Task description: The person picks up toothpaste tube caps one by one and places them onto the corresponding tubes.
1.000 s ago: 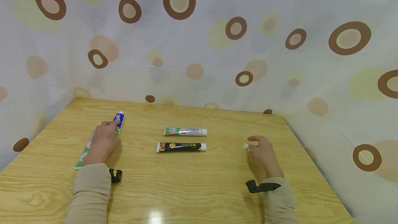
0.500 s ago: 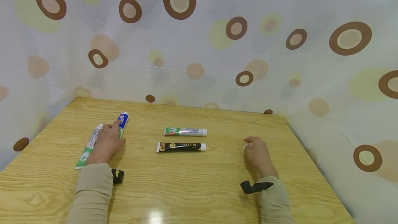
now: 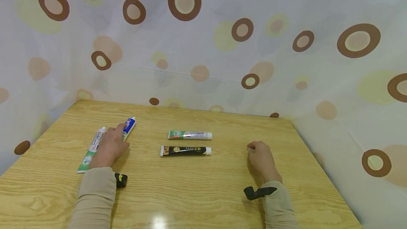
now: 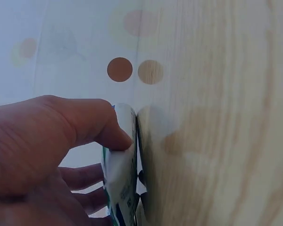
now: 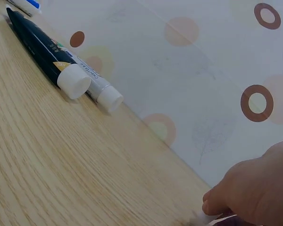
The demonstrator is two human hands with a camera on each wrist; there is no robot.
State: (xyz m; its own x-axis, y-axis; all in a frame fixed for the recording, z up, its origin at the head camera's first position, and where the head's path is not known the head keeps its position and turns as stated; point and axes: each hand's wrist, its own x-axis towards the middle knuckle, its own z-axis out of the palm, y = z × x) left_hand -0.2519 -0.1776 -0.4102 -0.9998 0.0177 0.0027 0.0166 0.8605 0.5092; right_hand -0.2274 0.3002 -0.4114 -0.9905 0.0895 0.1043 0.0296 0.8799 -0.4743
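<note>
My left hand (image 3: 112, 146) grips a blue toothpaste tube (image 3: 128, 125) at the left of the table, its nozzle end pointing away. In the left wrist view, thumb and fingers hold that tube (image 4: 122, 183) from both sides, turned on its edge. Just left of the hand lies a green and white toothpaste tube (image 3: 87, 158), partly covered by the hand. On the right, my right hand (image 3: 262, 158) pinches a small white piece that looks like a cap (image 3: 249, 148); fingers hide most of it. The right wrist view shows only a blurred bit of this white cap (image 5: 206, 218).
Mid-table lie a green and white toothpaste tube (image 3: 190, 135) and, nearer me, a black toothpaste tube (image 3: 184, 151), both with white caps pointing right. A patterned sheet (image 3: 203, 45) rises behind and beside the wooden table (image 3: 190, 190).
My left hand has shifted slightly right with the blue tube, whose tip swung rightward, uncovering more of the green tube beside it. My right hand has closed on the small white cap and moved slightly left.
</note>
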